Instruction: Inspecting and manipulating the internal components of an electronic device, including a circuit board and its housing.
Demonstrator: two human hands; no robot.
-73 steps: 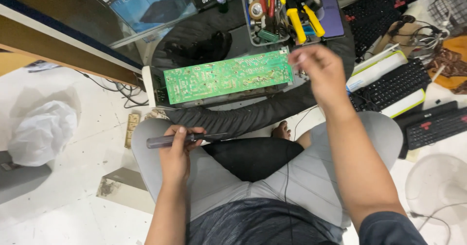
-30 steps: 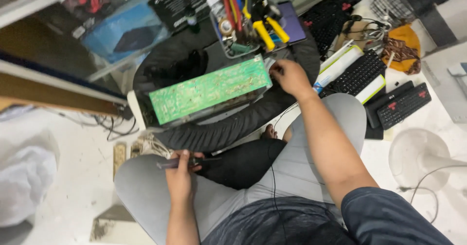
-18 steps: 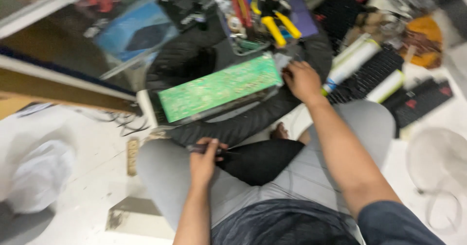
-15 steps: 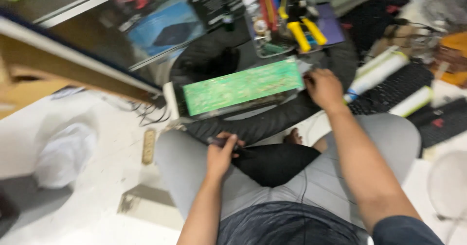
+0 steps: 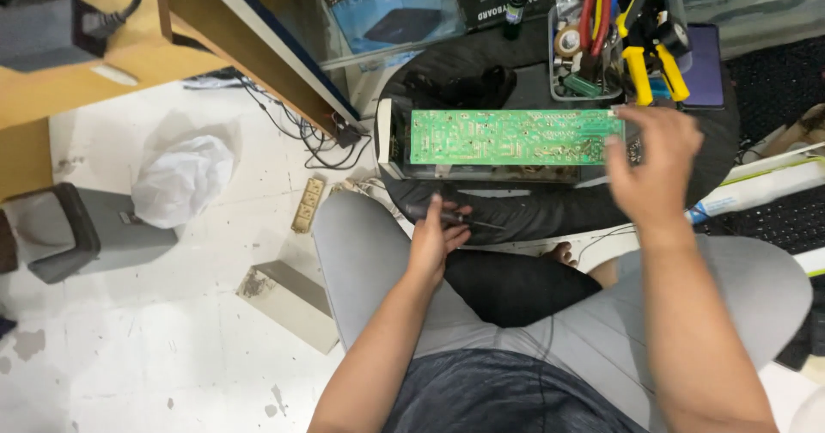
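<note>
White floor (image 5: 129, 347), plastic bag (image 5: 180, 179), bin (image 5: 77, 231)

The circuit board (image 5: 514, 137) at twelve o'clock is glossy green laminate flecked with dull metal solder. My left fingers (image 5: 447, 227) wrap a screwdriver (image 5: 455, 218) with a matt dark plastic handle and thin metal shaft. At nine o'clock, a crinkled white plastic bag (image 5: 182, 179) lies on rough, stained floor (image 5: 146, 338).
</note>
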